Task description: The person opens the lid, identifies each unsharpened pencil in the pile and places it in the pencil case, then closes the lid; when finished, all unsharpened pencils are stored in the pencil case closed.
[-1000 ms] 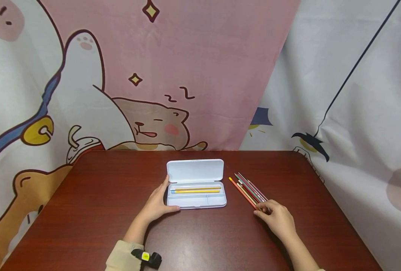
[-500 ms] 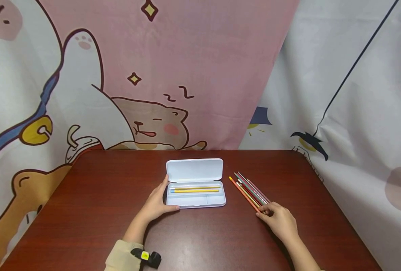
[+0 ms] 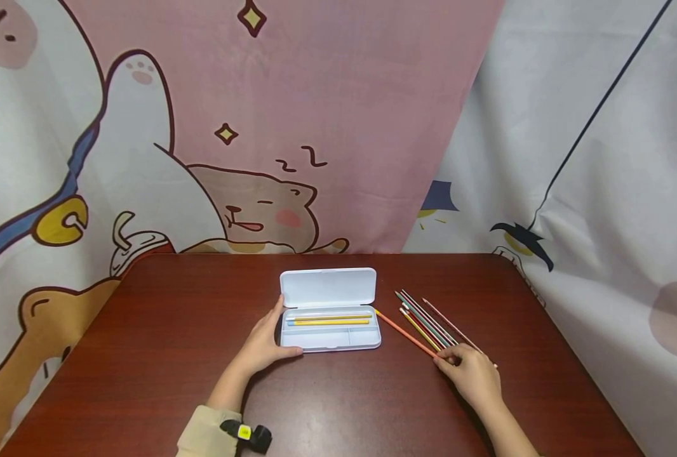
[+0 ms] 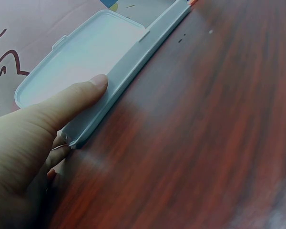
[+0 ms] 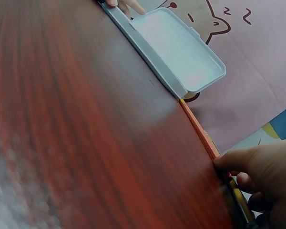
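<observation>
1. White rectangular plastic pencil case [image 3: 318, 339]: I have it lying open near the middle of the reddish-brown wood-grain table [image 3: 338, 393], its lid [image 3: 328, 287] tipped back behind it. At its left end the left hand [image 3: 261, 346] is spread wide, thumb straight along the front, fingers along the side, bracing the case rather than wrapping round it.
2. Inside, two slim yellow pencils [image 3: 329, 322] lie side by side in the long rear compartment [image 3: 315, 328]. I'd count those as done.
3. Next, a slim orange pencil with a yellow end [image 3: 404, 332] slants from the right hand [image 3: 472, 374] to the case's right edge, seemingly touching it.
4. Further right, a loose bunch of slim green, red, yellow and white pencils [image 3: 424, 322] lies on the table, one slim pinkish-red pencil [image 3: 453, 326] apart to its right. I judge these are what is left, so most of the work looks unfinished.
5. That right hand is nearly closed, thumb and forefinger pinching the orange pencil; I cannot tell whether its other fingers hold the bunch.
6. Writing: the yellow patch [image 3: 244, 432] on the left sleeve has marks too small to read; the printed fabric backdrop [image 3: 361, 127] shows two Z shapes [image 3: 314, 155]. I can make out no brand.
</observation>
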Demonstrator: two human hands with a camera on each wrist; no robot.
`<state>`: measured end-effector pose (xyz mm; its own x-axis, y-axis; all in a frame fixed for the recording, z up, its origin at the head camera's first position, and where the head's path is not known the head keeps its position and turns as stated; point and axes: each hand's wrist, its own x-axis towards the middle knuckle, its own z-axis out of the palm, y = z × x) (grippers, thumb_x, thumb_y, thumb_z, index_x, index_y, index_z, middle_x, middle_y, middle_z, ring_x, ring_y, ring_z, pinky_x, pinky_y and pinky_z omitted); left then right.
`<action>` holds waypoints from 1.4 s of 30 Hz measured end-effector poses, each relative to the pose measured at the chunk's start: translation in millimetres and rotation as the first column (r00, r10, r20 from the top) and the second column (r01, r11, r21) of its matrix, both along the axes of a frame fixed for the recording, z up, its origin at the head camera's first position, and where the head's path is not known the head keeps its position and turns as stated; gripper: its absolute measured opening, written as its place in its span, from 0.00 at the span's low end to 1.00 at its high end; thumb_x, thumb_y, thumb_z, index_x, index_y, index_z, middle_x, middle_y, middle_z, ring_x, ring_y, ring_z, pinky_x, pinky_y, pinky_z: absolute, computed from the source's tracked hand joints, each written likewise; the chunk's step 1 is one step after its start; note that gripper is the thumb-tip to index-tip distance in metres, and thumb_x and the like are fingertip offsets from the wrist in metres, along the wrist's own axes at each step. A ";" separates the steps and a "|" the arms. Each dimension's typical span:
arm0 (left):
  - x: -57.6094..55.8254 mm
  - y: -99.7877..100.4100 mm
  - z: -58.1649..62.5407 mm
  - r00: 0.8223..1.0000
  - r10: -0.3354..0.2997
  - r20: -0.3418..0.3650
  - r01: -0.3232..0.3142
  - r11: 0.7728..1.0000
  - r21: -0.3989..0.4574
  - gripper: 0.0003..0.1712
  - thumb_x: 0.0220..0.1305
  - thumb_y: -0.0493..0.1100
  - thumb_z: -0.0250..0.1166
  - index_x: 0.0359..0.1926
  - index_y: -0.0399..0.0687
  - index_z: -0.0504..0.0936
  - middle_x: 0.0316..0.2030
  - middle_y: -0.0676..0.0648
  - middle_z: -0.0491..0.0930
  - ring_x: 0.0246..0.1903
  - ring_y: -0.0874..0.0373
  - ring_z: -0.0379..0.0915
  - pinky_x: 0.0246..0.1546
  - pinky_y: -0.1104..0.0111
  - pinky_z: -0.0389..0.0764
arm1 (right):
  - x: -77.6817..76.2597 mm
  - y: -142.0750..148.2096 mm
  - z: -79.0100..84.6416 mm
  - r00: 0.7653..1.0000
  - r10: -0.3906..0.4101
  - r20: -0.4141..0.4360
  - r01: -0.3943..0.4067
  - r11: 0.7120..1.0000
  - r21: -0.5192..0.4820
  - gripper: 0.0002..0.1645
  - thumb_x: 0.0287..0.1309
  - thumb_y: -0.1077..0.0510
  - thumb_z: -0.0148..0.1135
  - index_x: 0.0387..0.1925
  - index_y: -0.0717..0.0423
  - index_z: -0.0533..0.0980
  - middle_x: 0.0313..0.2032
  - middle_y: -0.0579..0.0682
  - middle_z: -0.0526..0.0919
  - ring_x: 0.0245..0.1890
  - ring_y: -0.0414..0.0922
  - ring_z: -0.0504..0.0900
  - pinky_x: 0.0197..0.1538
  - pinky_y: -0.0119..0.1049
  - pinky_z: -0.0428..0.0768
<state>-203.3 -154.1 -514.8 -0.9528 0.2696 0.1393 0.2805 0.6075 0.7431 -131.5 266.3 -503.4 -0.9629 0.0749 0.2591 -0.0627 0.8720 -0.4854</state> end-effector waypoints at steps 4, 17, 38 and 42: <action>0.2 0.2 -0.5 1.000 0.002 -0.004 -0.002 1.000 -0.001 0.73 0.37 0.61 0.79 0.76 0.49 0.43 0.71 0.39 0.55 0.68 0.40 0.50 0.63 0.43 0.54 | -0.5 0.2 -1.6 0.999 -0.014 -0.032 0.014 1.000 -0.003 0.05 0.46 0.54 0.75 0.25 0.45 0.84 0.23 0.38 0.77 0.21 0.38 0.70 0.21 0.36 0.67; -0.4 -0.3 -1.3 1.000 0.010 0.012 -0.010 1.000 -0.009 0.74 0.36 0.61 0.80 0.76 0.51 0.42 0.69 0.42 0.59 0.69 0.43 0.49 0.64 0.45 0.52 | 1.5 4.3 4.3 0.992 -0.032 -0.121 0.034 0.999 0.014 0.06 0.45 0.55 0.76 0.25 0.47 0.83 0.24 0.39 0.77 0.22 0.37 0.71 0.20 0.34 0.67; 0.1 -0.4 -1.7 1.000 0.011 0.022 -0.010 1.000 -0.011 0.74 0.36 0.62 0.79 0.76 0.50 0.42 0.70 0.41 0.57 0.69 0.43 0.48 0.64 0.45 0.52 | -13.2 2.2 15.4 0.940 0.098 -0.326 -0.094 0.995 0.027 0.10 0.39 0.56 0.78 0.24 0.41 0.83 0.23 0.30 0.75 0.18 0.31 0.62 0.18 0.31 0.59; -0.8 -0.1 -2.2 1.000 0.004 0.002 -0.004 1.000 -0.014 0.74 0.36 0.61 0.80 0.76 0.49 0.42 0.70 0.40 0.57 0.69 0.42 0.49 0.64 0.45 0.53 | -22.3 -3.7 17.9 0.929 0.145 -0.340 -0.141 0.989 0.038 0.10 0.39 0.56 0.78 0.24 0.40 0.82 0.24 0.30 0.76 0.18 0.30 0.63 0.18 0.31 0.61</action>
<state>-204.1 -154.2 -517.0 -0.9542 0.2675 0.1341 0.2768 0.6187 0.7353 -153.8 262.6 -485.5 -0.8165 -0.0625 0.5740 -0.3471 0.8476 -0.4013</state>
